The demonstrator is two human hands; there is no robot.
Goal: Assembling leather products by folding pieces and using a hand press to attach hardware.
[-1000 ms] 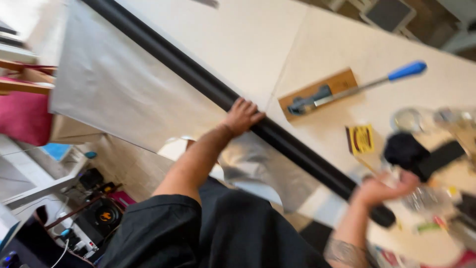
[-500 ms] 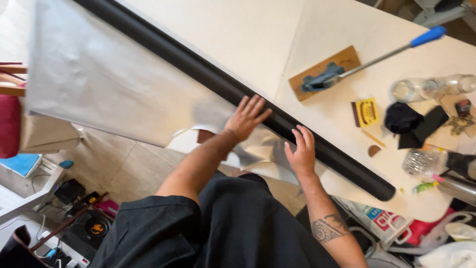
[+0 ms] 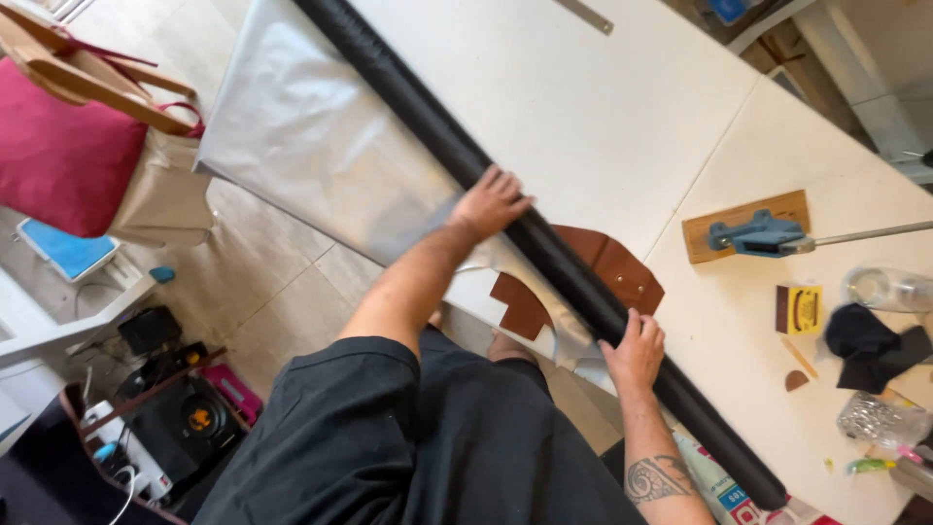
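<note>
A long black roll (image 3: 544, 248) lies diagonally along the near edge of a white table (image 3: 603, 126). A clear, silvery sheet (image 3: 311, 146) unrolled from it hangs over the edge toward the floor. My left hand (image 3: 491, 202) rests flat on the roll near its middle. My right hand (image 3: 637, 348) presses on the roll closer to its lower end. Brown leather pieces (image 3: 612, 267) lie on the table under the roll, and one brown piece (image 3: 520, 303) shows through the sheet on my side.
A blue clamp tool on a wooden block (image 3: 748, 231) sits right of the roll. A yellow and brown block (image 3: 799, 309), black cloth (image 3: 875, 345) and clear plastic containers (image 3: 889, 290) crowd the right edge. A chair with a red cushion (image 3: 68, 156) stands on the floor at left.
My view has swung left and nearer. My right hand has slid along the roll away from my left hand. The brown leather pieces have come into sight under the roll.
</note>
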